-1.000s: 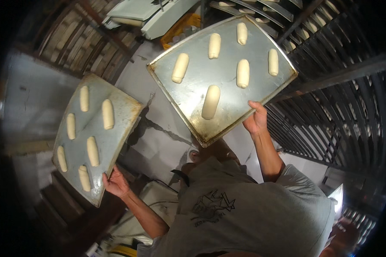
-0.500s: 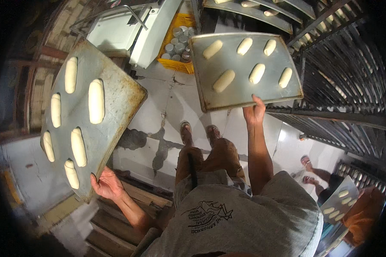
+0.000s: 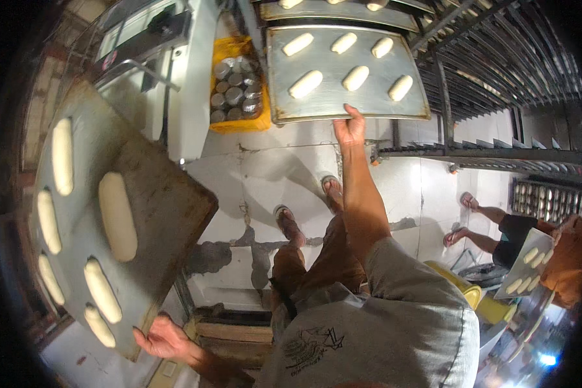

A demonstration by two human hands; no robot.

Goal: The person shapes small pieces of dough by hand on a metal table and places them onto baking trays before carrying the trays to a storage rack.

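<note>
My left hand [image 3: 163,337] grips the near corner of a worn metal baking tray [image 3: 168,216], thumb on top. Several long pale dough rolls [image 3: 103,291] lie on that tray, which tilts at the left. Ahead, my right hand [image 3: 350,127] holds a second baking tray [image 3: 330,57] by the middle of its near edge, the thumb over the rim. Two rows of shaped dough pieces [image 3: 355,78] rest on this one. Its far edge is at the dark metal rack, close to another tray of dough [image 3: 336,9] there. The fingers under both trays are hidden.
An orange crate [image 3: 239,124] with several round metal tins stands left of the right-hand tray, beside a white machine [image 3: 194,84]. Slatted dark racks [image 3: 498,58] fill the right side. At the lower right another person [image 3: 520,239] holds a tray of dough [image 3: 526,262].
My right hand has pushed its tray forward and slightly left, up to the rack. The left-hand tray has shifted left and lower in view. My feet have stepped.
</note>
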